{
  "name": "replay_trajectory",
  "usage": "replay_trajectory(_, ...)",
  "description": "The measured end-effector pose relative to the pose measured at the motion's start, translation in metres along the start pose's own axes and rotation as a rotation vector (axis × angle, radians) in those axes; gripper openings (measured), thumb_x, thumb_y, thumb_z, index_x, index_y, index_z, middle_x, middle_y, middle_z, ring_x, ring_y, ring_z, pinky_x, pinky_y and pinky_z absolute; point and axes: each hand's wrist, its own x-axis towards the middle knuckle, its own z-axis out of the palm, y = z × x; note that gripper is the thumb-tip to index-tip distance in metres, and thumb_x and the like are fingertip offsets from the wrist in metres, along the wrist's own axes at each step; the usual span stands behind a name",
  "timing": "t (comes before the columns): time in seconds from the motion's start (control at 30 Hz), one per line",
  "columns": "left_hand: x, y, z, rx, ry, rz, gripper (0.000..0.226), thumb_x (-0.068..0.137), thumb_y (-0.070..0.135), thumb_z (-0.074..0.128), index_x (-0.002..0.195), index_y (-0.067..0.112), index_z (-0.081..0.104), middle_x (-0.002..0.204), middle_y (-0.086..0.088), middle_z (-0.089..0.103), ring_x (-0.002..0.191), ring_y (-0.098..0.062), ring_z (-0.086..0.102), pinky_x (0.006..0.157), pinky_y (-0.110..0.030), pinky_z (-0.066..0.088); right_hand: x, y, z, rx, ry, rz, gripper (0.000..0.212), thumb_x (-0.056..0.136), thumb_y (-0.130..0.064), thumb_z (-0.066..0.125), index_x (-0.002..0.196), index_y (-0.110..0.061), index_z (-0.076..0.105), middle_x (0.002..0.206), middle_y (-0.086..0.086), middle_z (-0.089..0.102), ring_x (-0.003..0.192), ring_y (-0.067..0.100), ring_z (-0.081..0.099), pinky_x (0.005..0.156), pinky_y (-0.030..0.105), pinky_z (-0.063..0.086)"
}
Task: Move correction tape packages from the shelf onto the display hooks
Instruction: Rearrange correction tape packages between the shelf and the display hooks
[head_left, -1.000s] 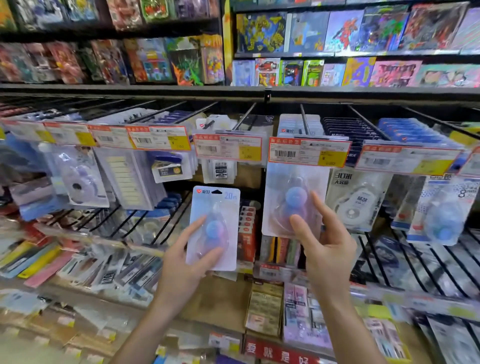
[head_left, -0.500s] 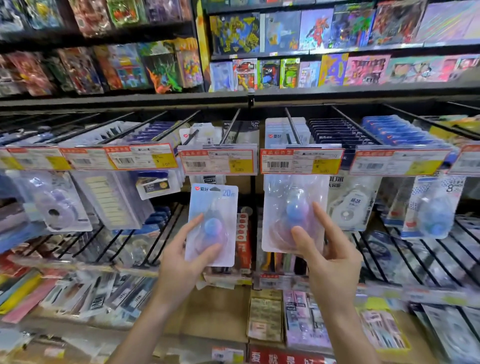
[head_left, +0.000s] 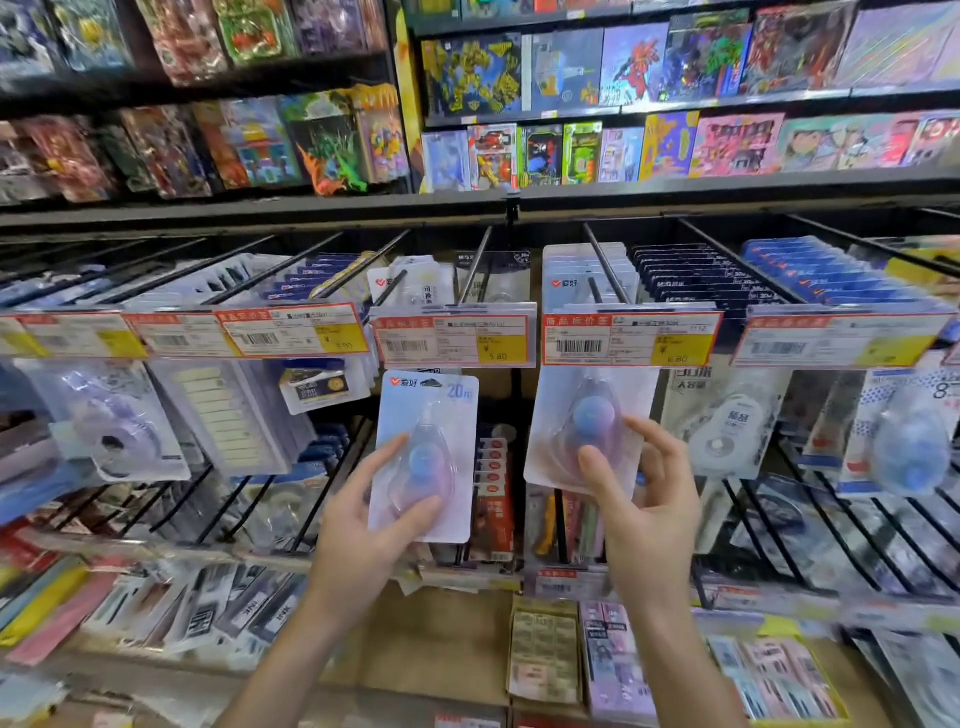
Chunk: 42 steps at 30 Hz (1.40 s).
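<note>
Blue correction tape packages (head_left: 423, 457) in both hands (head_left: 363, 525)

The right hand (head_left: 644, 499) has lifted its package (head_left: 587, 421) until the top sits behind the price tag (head_left: 631, 339); the left hand (head_left: 363, 525) has raised its package (head_left: 426, 452) slightly.
</note>
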Motion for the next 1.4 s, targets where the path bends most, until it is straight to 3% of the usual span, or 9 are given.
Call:
replay_trajectory(0.13, 0.005, 0.005, 0.005, 0.006, -0.012, 0.011, 0.074, 0.065, 0.051, 0.079, 0.133, 0.033, 0.059, 0.123, 0.021, 0.065, 0.114, -0.003, 0.063, 0.091, -0.030, 0.057, 0.007, 0.005, 0.009, -0.008, 0.028, -0.017, 0.033, 0.087, -0.023, 0.075, 0.112, -0.040, 0.060, 0.113, -0.019, 0.065, 0.115, 0.011, 0.061, 0.100, 0.051, 0.049)
replay_trajectory(0.47, 0.011, 0.006, 0.026, 0.071, -0.077, 0.040, 0.061, 0.077, 0.026, 0.085, 0.132, 0.034, 0.059, 0.126, 0.029, 0.061, 0.122, 0.005, 0.054, 0.103, -0.027, 0.046, 0.032, 0.026, 0.029, 0.011, 0.102, -0.045, 0.034, 0.092, -0.017, 0.072, 0.121, -0.030, 0.062, 0.119, -0.023, 0.064, 0.119, -0.005, 0.055, 0.100, 0.014, 0.044)
replay_trajectory(0.57, 0.013, 0.006, 0.031, 0.072, -0.085, 0.051, 0.061, 0.074, 0.024, 0.087, 0.126, 0.040, 0.059, 0.124, 0.035, 0.059, 0.121, 0.011, 0.052, 0.099, -0.014, 0.043, 0.038, 0.032, 0.038, 0.017, 0.124, -0.049, 0.034, 0.095, -0.014, 0.068, 0.128, -0.021, 0.061, 0.124, -0.018, 0.064, 0.119, -0.006, 0.056, 0.099, 0.010, 0.042)
replay_trajectory(0.73, 0.012, 0.008, 0.036, 0.049, -0.121, 0.059, 0.063, 0.065, 0.050, 0.078, 0.124, 0.045, 0.059, 0.124, 0.033, 0.061, 0.120, 0.007, 0.055, 0.097, -0.017, 0.046, 0.053, 0.047, 0.052, -0.077, 0.185, -0.025, 0.040, 0.096, -0.022, 0.066, 0.135, -0.024, 0.057, 0.130, -0.014, 0.062, 0.123, -0.004, 0.053, 0.108, 0.028, 0.043)
replay_trajectory(0.87, 0.014, 0.008, 0.036, 0.051, -0.130, 0.069, 0.061, 0.067, 0.044, 0.079, 0.124, 0.046, 0.058, 0.122, 0.033, 0.061, 0.118, 0.007, 0.056, 0.096, -0.022, 0.047, 0.062, 0.062, 0.058, -0.172, 0.200, -0.046, 0.045, 0.097, -0.027, 0.064, 0.141, -0.025, 0.053, 0.132, -0.006, 0.061, 0.125, 0.009, 0.053, 0.107, 0.044, 0.045)
replay_trajectory(0.97, 0.013, 0.010, 0.036, 0.057, -0.141, 0.070, 0.062, 0.067, 0.041, 0.081, 0.124, 0.047, 0.057, 0.121, 0.037, 0.060, 0.117, 0.010, 0.055, 0.095, -0.020, 0.047, 0.063, 0.067, 0.060, -0.232, 0.197, -0.085, 0.045, 0.098, -0.026, 0.061, 0.142, -0.022, 0.051, 0.132, -0.002, 0.061, 0.126, 0.016, 0.052, 0.107, 0.044, 0.043)
replay_trajectory(1.07, 0.013, 0.012, 0.037, 0.042, -0.148, 0.059, 0.066, 0.063, 0.051, 0.077, 0.125, 0.045, 0.057, 0.122, 0.035, 0.060, 0.119, 0.008, 0.055, 0.100, -0.026, 0.047, 0.064, 0.067, 0.062, -0.274, 0.213, -0.067, 0.046, 0.099, -0.023, 0.061, 0.143, -0.020, 0.051, 0.128, 0.009, 0.057, 0.120, 0.016, 0.049, 0.104, 0.020, 0.038)
replay_trajectory(1.17, 0.009, 0.015, 0.041, 0.031, -0.157, 0.066, 0.065, 0.064, 0.051, 0.078, 0.126, 0.047, 0.057, 0.125, 0.030, 0.061, 0.121, 0.004, 0.056, 0.104, -0.035, 0.048, 0.064, 0.065, 0.064, -0.294, 0.214, -0.033, 0.046, 0.099, -0.021, 0.061, 0.144, -0.019, 0.050, 0.128, 0.012, 0.051, 0.116, 0.010, 0.045, 0.086, -0.006, 0.024)
replay_trajectory(1.4, -0.002, 0.023, 0.045, 0.014, -0.136, 0.080, 0.063, 0.067, 0.048, 0.079, 0.127, 0.047, 0.058, 0.128, 0.023, 0.063, 0.123, -0.003, 0.058, 0.104, -0.044, 0.050, 0.043, 0.067, 0.046, -0.197, 0.056, 0.059, 0.060, 0.097, -0.019, 0.061, 0.148, -0.042, 0.039, 0.146, -0.003, 0.045, 0.138, 0.009, 0.041, 0.114, 0.042, 0.038)
